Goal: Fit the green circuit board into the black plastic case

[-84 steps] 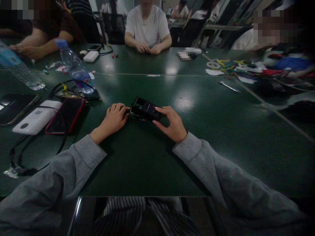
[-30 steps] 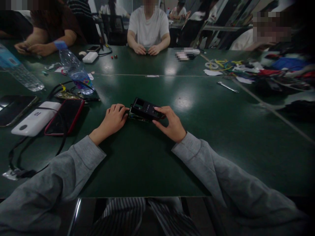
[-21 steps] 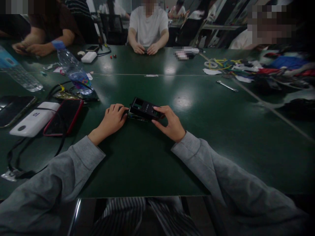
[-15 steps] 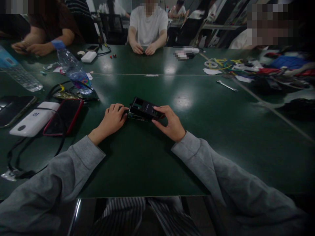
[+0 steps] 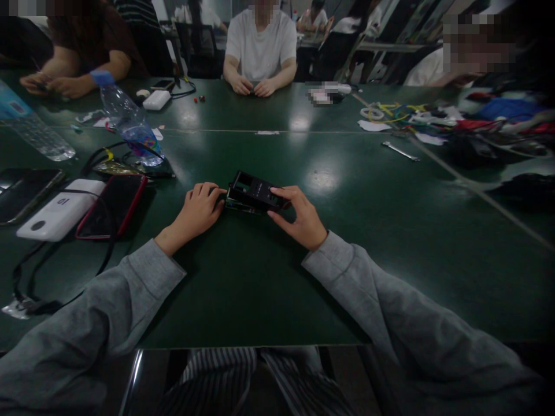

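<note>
Right hand: I'm pinching the black casing, probably steadying it.
Left hand: half-curling, perhaps bracing; grip unclear.

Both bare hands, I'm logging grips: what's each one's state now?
Left hand: at the black rectangular plastic-looking casing; grip cannot be told.
Right hand: closed, holding that same casing.

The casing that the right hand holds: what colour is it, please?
Black; the casing shows in the head view, the only one here.

Person opposite | both hands | shifted slightly toward view's left since earliest picture
</note>
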Available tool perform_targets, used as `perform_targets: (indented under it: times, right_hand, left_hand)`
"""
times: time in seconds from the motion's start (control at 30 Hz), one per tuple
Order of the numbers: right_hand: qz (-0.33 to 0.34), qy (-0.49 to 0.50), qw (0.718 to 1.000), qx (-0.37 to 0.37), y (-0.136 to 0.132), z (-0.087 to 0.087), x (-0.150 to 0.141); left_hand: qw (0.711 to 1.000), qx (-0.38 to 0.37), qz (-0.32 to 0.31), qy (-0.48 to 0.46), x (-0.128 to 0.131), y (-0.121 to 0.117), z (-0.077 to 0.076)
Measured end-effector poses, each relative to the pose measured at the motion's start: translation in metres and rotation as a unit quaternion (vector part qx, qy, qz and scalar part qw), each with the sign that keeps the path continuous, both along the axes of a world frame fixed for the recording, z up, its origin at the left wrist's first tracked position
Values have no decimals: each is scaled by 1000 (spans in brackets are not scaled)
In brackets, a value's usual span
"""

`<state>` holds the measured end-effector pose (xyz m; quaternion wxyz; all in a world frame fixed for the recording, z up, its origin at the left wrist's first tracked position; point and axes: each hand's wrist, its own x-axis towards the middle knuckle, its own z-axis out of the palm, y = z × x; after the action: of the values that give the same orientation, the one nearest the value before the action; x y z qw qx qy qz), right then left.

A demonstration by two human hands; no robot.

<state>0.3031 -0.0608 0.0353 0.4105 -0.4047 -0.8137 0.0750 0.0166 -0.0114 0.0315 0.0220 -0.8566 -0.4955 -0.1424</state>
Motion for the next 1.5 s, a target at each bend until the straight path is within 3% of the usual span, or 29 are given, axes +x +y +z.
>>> perform_targets:
  times: [1.03, 1.33, 1.5]
  right_hand:
    - [11, 20, 999, 23, 0, 1, -1]
    - [-38, 64, 995, 63, 4, 0, 3]
    - [-88, 60, 993, 48, 12, -1, 12]
  left_hand:
    - [1000, -1, 2, 1, 0, 0, 0]
    - [1000, 5, 4, 21, 0, -1, 0]
    - [1000, 9, -1, 26, 1, -2, 3]
